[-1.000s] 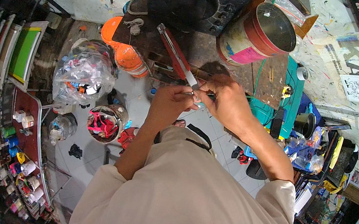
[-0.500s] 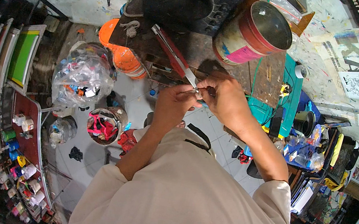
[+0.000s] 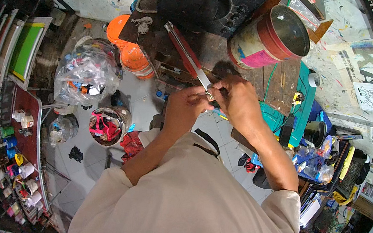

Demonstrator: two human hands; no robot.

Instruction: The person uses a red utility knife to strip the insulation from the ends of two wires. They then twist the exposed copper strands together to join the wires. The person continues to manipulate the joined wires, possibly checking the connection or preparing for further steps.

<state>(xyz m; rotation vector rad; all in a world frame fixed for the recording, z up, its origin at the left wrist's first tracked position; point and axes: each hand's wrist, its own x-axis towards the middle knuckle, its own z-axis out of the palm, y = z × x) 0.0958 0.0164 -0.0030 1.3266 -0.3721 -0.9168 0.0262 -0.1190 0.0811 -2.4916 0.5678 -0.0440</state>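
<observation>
A long, narrow red tool with a silver metal strip (image 3: pixel 185 55), like a cutter, points up and away from me over the dark work table. My left hand (image 3: pixel 188 105) and my right hand (image 3: pixel 238 102) are closed at its lower metal end, their fingertips pinched close together on it. The exact piece between my fingertips is small and partly hidden. Beyond the tool are a black box with a round opening (image 3: pixel 212 7), a red-rimmed bucket with a pink label (image 3: pixel 261 46) and a small bundle of cord (image 3: pixel 143 24) on the table (image 3: pixel 278 95).
Orange buckets (image 3: pixel 135 58), a plastic bag of scraps (image 3: pixel 81 76) and a bucket with red items (image 3: pixel 107 125) stand at left. Racks of screens (image 3: pixel 28 51) and jars (image 3: pixel 20 165) line the far left. A teal case (image 3: pixel 301 117) and cluttered shelving (image 3: pixel 331 164) sit at right.
My hands and the red tool have shifted slightly right, with small movements of the fingers at the metal end. The grip stays on it.
</observation>
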